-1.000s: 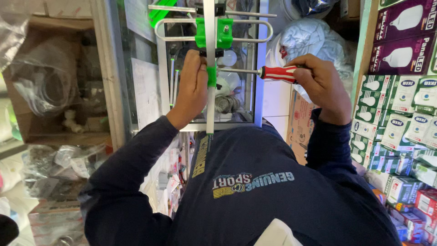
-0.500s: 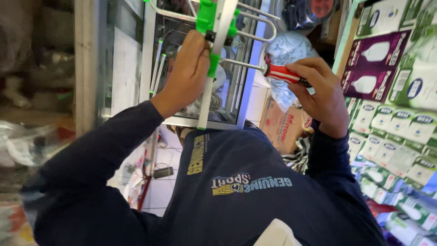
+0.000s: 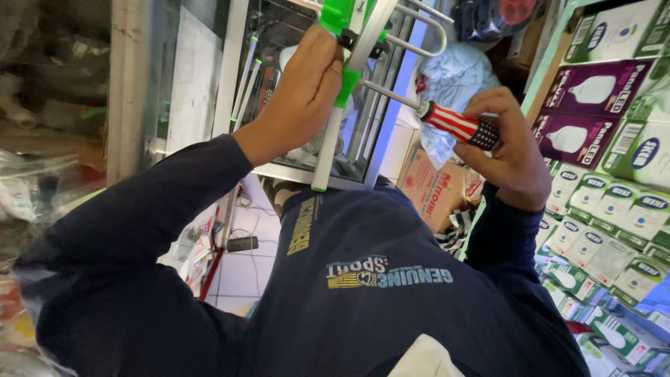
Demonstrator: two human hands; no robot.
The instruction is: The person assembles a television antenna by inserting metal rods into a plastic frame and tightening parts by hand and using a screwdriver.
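Partly cropped, left hand grips the antenna; right hand clenches the screwdriver, tip hidden.

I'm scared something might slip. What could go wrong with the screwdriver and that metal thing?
The screwdriver tip could slip off the green clamp and poke the left hand gripping right beside it. Also, the metal bar is held up by that one hand only, so it might twist or drop.
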